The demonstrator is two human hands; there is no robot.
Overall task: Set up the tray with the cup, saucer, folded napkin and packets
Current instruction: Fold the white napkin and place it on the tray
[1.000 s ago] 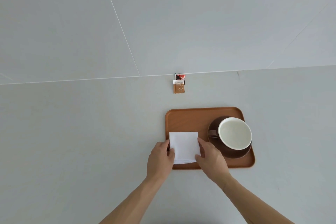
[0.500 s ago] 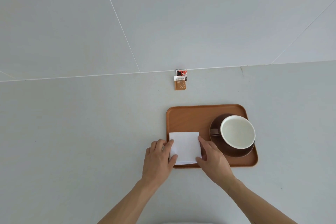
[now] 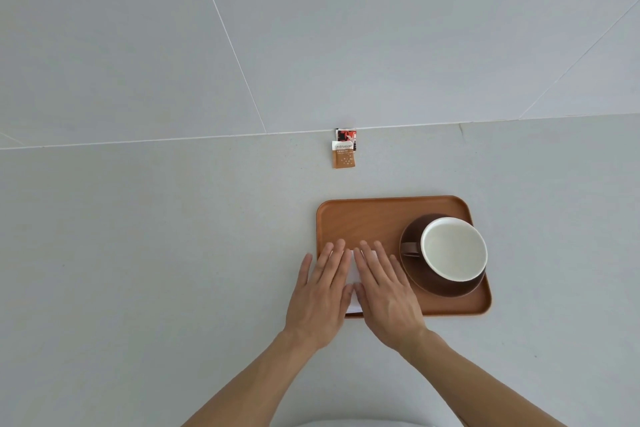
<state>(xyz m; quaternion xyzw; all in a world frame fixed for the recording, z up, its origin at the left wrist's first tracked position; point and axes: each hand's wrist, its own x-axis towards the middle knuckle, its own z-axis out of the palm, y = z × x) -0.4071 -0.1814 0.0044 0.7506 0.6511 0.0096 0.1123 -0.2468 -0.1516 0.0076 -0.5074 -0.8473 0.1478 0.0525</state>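
Observation:
A brown wooden tray (image 3: 367, 218) lies on the grey table. On its right side a brown cup with a white inside (image 3: 453, 250) stands on a brown saucer (image 3: 446, 288). The white folded napkin (image 3: 355, 274) lies on the tray's front left corner, mostly hidden under my hands. My left hand (image 3: 320, 291) and my right hand (image 3: 384, 288) rest flat on it, fingers spread, side by side. Two packets (image 3: 343, 149), one brown and one red and black, lie overlapping at the table's far edge, beyond the tray.
The grey table (image 3: 156, 270) stretches wide to the left and right of the tray. Its far edge meets a pale tiled wall or floor (image 3: 311, 28) right behind the packets.
My hands have moved from gripping the napkin's side edges to lying flat on top of it, palms down. The napkin stays on the tray's front left.

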